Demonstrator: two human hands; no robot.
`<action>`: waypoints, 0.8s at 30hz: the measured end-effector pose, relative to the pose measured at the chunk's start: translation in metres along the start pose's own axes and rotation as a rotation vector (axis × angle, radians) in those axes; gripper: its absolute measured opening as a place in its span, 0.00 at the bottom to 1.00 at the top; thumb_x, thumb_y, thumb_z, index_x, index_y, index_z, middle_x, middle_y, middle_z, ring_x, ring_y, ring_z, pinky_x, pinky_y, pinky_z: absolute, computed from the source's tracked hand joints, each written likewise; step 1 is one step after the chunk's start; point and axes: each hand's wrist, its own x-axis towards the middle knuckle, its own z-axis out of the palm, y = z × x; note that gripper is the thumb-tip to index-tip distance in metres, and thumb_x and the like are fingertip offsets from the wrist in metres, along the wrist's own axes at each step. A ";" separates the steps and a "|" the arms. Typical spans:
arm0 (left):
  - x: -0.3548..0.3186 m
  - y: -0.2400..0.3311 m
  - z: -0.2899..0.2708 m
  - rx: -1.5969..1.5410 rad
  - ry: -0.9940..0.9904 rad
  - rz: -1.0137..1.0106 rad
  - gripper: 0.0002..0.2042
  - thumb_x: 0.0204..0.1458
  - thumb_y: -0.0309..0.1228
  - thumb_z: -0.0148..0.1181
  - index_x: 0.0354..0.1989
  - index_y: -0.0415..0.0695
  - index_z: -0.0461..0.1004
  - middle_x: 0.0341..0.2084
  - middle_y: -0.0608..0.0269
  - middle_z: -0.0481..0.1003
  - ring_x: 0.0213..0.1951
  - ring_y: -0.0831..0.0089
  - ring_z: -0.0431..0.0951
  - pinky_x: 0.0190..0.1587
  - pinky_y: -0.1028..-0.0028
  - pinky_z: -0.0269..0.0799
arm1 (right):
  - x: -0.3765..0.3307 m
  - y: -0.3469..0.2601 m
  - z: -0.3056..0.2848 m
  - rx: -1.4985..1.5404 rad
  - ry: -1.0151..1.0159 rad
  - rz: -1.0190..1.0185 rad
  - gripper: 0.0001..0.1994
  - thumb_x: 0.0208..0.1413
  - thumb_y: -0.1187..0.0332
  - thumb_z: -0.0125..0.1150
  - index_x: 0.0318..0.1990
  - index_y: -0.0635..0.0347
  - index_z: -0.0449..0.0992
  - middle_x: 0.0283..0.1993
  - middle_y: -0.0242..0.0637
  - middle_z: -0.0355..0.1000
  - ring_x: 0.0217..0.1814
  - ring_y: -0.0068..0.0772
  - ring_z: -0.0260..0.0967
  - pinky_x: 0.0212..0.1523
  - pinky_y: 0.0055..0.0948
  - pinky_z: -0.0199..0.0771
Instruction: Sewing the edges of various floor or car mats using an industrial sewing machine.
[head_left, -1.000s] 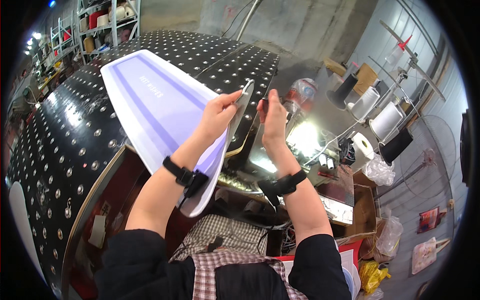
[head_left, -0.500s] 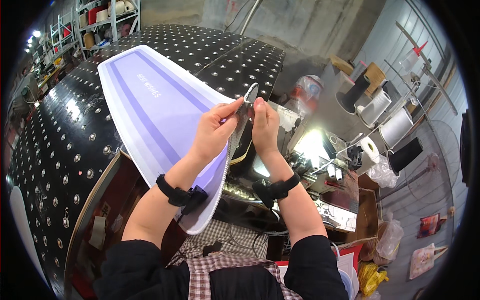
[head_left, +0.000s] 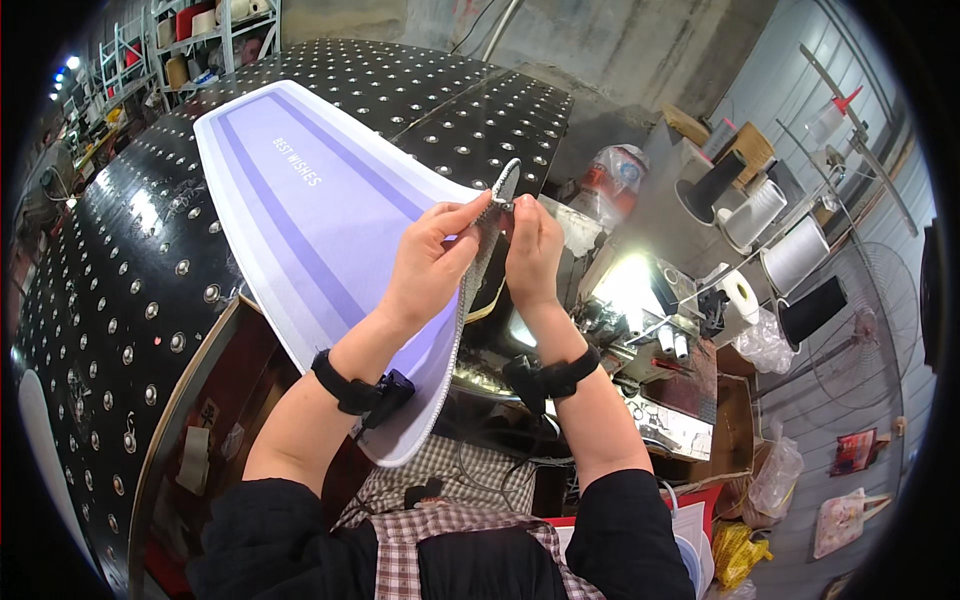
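A lavender mat (head_left: 300, 215) with darker purple stripes, pale borders and a stitched edge lies partly on the studded table, its near end hanging toward my lap. My left hand (head_left: 432, 262) pinches the mat's right edge, where a corner folds up and shows a grey underside (head_left: 484, 262). Close beside it, my right hand (head_left: 533, 248) is closed, fingertips together at that same edge. Between the two hands shows a small metallic thing (head_left: 504, 206), mostly covered by my right fingers; its kind cannot be made out.
The black table (head_left: 350, 70) with metal studs spreads left and behind. At right stands a lit sewing machine (head_left: 625, 290) with thread cones (head_left: 795, 246) above it. A cardboard box (head_left: 735, 430), plastic bags (head_left: 775, 480) and a fan (head_left: 860, 330) are farther right.
Both hands stay at the mat's edge. The right fingertips have shifted slightly right, a little away from the left ones, and the small metallic thing shows more between them.
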 end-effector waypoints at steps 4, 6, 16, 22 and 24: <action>-0.001 -0.001 0.002 0.018 0.001 -0.015 0.18 0.52 0.19 0.47 0.52 0.40 0.69 0.35 0.66 0.68 0.33 0.85 0.66 0.37 0.85 0.62 | -0.001 0.001 -0.001 0.141 0.000 -0.026 0.20 0.60 0.60 0.40 0.21 0.66 0.66 0.18 0.33 0.59 0.21 0.22 0.53 0.24 0.25 0.55; -0.001 -0.001 0.003 0.007 0.001 -0.010 0.18 0.52 0.19 0.46 0.52 0.41 0.69 0.35 0.67 0.68 0.33 0.85 0.66 0.37 0.85 0.62 | -0.001 0.002 -0.002 0.094 -0.021 0.016 0.20 0.60 0.60 0.41 0.21 0.66 0.66 0.17 0.33 0.58 0.21 0.22 0.53 0.23 0.25 0.55; -0.004 -0.001 0.008 0.142 -0.018 0.017 0.18 0.51 0.19 0.47 0.51 0.41 0.70 0.34 0.65 0.69 0.32 0.85 0.67 0.34 0.85 0.63 | -0.005 0.012 -0.005 0.041 0.023 0.015 0.20 0.59 0.61 0.41 0.21 0.66 0.66 0.16 0.33 0.58 0.20 0.22 0.53 0.22 0.26 0.55; -0.005 -0.001 0.011 0.142 -0.017 0.025 0.18 0.51 0.19 0.47 0.52 0.41 0.69 0.35 0.64 0.69 0.32 0.83 0.68 0.35 0.84 0.64 | -0.009 0.010 -0.009 0.064 0.014 -0.014 0.19 0.60 0.60 0.42 0.22 0.66 0.66 0.17 0.31 0.58 0.21 0.20 0.53 0.22 0.24 0.54; -0.005 -0.001 0.011 0.141 -0.015 0.029 0.18 0.51 0.19 0.47 0.52 0.41 0.69 0.35 0.64 0.69 0.33 0.83 0.68 0.36 0.84 0.64 | -0.009 0.008 -0.012 0.108 -0.010 0.035 0.19 0.59 0.57 0.45 0.23 0.65 0.66 0.18 0.28 0.60 0.22 0.17 0.52 0.22 0.22 0.54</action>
